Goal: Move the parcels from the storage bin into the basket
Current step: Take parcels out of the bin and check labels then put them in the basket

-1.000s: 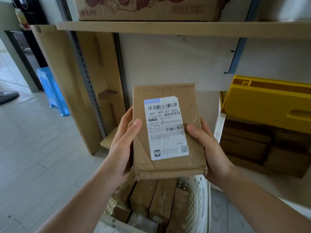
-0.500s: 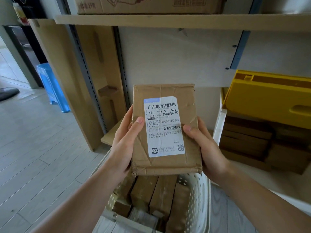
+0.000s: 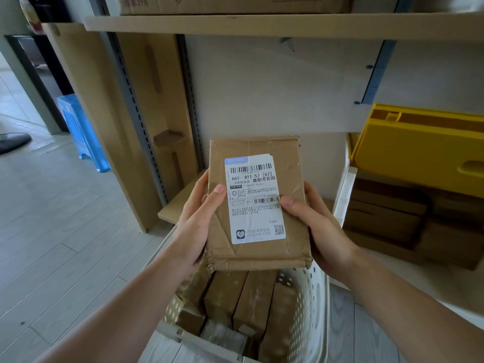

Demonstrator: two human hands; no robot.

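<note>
A brown cardboard parcel [image 3: 293,179] with a white shipping label is held upright over the white perforated basket [image 3: 311,297]. My left hand [image 3: 196,221] grips its left edge, thumb on the front. My right hand [image 3: 317,226] grips its right edge, thumb on the label. Inside the basket several brown parcels [image 3: 243,297] stand on edge, side by side. To the right, the storage bin [image 3: 345,195] holds more brown parcels [image 3: 387,213], partly under a yellow plastic crate [image 3: 419,150].
A wooden shelf board [image 3: 262,24] runs overhead with a cardboard box [image 3: 235,3] on it. A slotted metal upright [image 3: 138,113] and wooden side panel [image 3: 110,121] stand to the left. A blue stool [image 3: 81,132] is on the pale plank floor at the far left.
The parcel and both hands have stayed over the basket, drifting slightly lower and to the right in view. My right thumb has slid further onto the label.
</note>
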